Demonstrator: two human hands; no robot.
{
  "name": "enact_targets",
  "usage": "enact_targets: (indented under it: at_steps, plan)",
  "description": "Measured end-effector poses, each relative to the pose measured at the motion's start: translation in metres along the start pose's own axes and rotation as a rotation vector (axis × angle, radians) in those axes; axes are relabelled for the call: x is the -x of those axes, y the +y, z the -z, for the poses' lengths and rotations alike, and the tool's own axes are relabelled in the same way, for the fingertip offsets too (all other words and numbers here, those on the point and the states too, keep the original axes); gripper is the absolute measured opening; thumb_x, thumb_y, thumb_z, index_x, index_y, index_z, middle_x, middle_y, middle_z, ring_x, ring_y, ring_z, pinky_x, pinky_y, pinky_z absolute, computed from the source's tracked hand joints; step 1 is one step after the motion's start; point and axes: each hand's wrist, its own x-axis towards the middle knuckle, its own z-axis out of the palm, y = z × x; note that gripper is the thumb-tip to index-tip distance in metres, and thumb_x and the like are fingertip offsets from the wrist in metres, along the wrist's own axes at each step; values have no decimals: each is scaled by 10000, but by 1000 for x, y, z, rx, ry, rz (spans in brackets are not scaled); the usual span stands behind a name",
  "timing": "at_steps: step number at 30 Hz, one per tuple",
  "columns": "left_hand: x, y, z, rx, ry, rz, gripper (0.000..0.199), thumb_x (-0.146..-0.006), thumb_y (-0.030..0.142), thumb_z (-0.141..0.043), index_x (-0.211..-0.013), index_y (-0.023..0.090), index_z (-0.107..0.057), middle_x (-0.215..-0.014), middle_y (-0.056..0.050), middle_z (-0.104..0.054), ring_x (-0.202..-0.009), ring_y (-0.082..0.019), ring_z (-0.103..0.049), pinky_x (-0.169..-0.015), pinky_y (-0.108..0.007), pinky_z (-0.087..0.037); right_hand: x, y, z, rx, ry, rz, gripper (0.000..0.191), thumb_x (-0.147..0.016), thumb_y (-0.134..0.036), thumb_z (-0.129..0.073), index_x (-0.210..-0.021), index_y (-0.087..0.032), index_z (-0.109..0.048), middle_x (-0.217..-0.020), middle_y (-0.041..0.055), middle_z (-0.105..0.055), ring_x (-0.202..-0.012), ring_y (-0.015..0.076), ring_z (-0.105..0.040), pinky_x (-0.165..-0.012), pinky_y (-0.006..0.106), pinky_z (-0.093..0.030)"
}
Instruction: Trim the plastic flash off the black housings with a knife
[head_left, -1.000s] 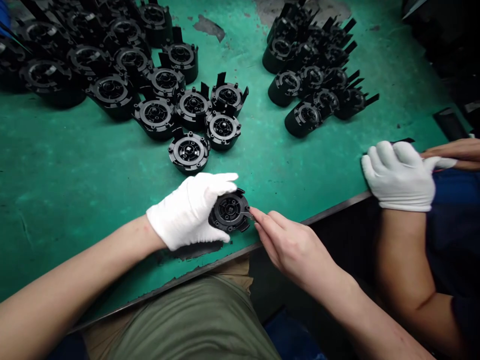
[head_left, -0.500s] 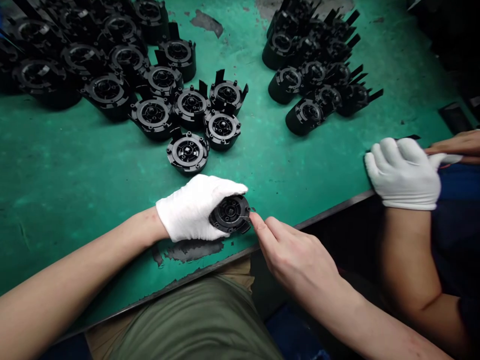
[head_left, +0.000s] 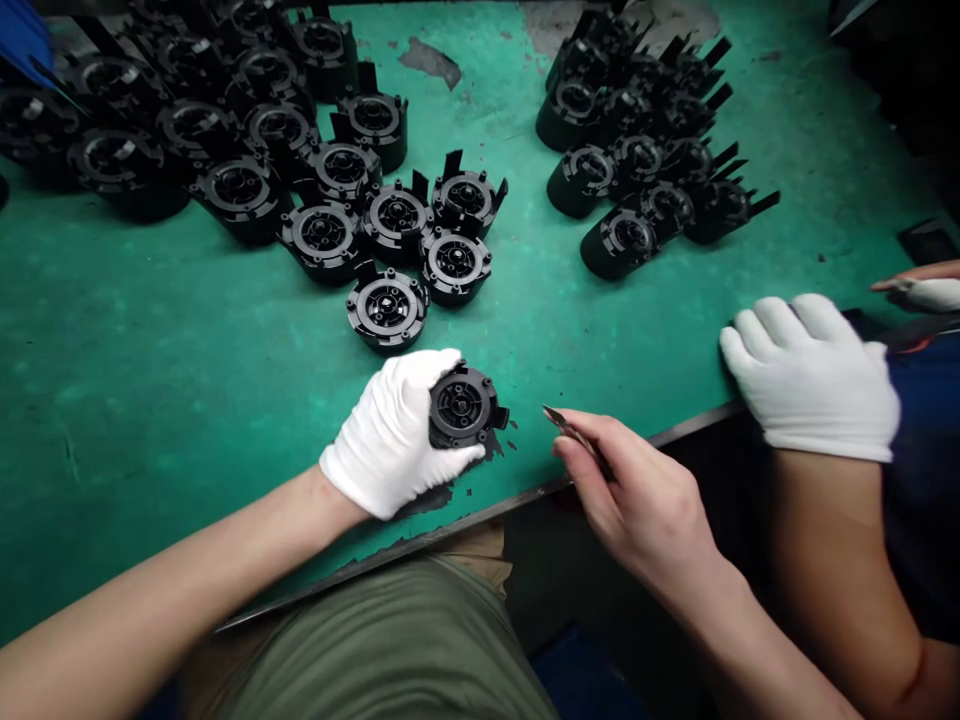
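A round black plastic housing [head_left: 463,405] sits in my white-gloved left hand [head_left: 397,430], its ribbed face with a ring and central hub turned up toward me. The thumb and fingers wrap around its left side. My bare right hand [head_left: 634,480] pinches a small pointed blade [head_left: 562,420] between thumb and forefinger. The blade's tip points left toward the housing, with a gap between them. Most of the blade's rear end is hidden in the palm. Just beyond my left hand, another black housing [head_left: 387,308] stands on the green table [head_left: 247,400].
Several similar black housings [head_left: 240,190] crowd the table's far left. A second cluster [head_left: 622,240] stands at the far right. At the right edge, a co-worker's white-gloved hand [head_left: 814,375] rests near the table's front edge [head_left: 675,430].
My right hand has drawn away to the right from the housing, bringing the blade into plain sight. The housing has turned slightly in my left hand. The co-worker's hands have shifted a little.
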Motion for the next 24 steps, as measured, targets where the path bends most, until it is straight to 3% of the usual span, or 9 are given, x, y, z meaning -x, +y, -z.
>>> enact_targets:
  at_steps: [4, 6, 10, 13, 16, 19, 24]
  plan:
    - [14, 19, 0, -30, -57, 77, 906, -780, 446, -885, -1488, 182, -384, -1373, -208, -615, -1264, -401, -653, -1081, -561, -574, 20, -9, -12, -57, -48, -6, 441, -1071, -109, -555, -1504, -191, -521, -1097, 90, -690, -937, 215, -668, -851, 371, -571]
    - [13, 17, 3, 0, -54, 37, 854, -779, 484, -892, -1424, 197, -411, -1353, -203, -621, -1234, -388, -673, -1047, -545, -593, 26, -12, -17, -53, -104, -29, 436, -1084, -127, -519, -1520, -151, -510, -1017, 95, -638, -893, 231, -632, -808, 398, -569]
    - [0, 3, 4, 100, -44, -107, 968, -728, 653, -904, -1410, 188, -399, -1453, -259, -569, -1319, -408, -643, -1077, -555, -575, 27, -17, -16, -7, -168, -57, 426, -1108, -174, -480, -1533, -144, -501, -998, 97, -605, -896, 237, -624, -808, 404, -581]
    - [-6, 5, -1, 135, -91, -71, 864, -741, 692, -874, -1346, 219, -480, -1262, -164, -686, -1131, -349, -732, -974, -495, -615, 29, -26, -14, -23, -188, -98, 419, -1126, -224, -473, -1541, -176, -489, -1024, 91, -631, -863, 212, -658, -772, 355, -600]
    - [-3, 14, -8, 112, -33, 15, 686, -759, 684, -861, -1179, 252, -533, -1102, -99, -706, -974, -302, -749, -852, -444, -622, 33, -38, -17, 2, -169, -126, 413, -1134, -252, -471, -1538, -164, -481, -1035, 94, -665, -819, 203, -689, -730, 334, -611]
    - [7, 20, -14, 89, 46, 47, 724, -733, 671, -882, -1182, 256, -495, -1174, -123, -689, -1050, -320, -736, -885, -462, -615, 32, -44, -22, 70, -131, -129, 392, -1137, -249, -458, -1509, -135, -503, -1034, 109, -693, -831, 212, -715, -735, 334, -620]
    - [13, 19, -17, 90, 23, 58, 759, -777, 621, -862, -1296, 258, -443, -1280, -143, -677, -1144, -331, -725, -942, -475, -597, 22, -46, -23, 199, -158, -106, 360, -1144, -258, -439, -1436, -101, -580, -958, 87, -679, -753, 201, -701, -631, 322, -569]
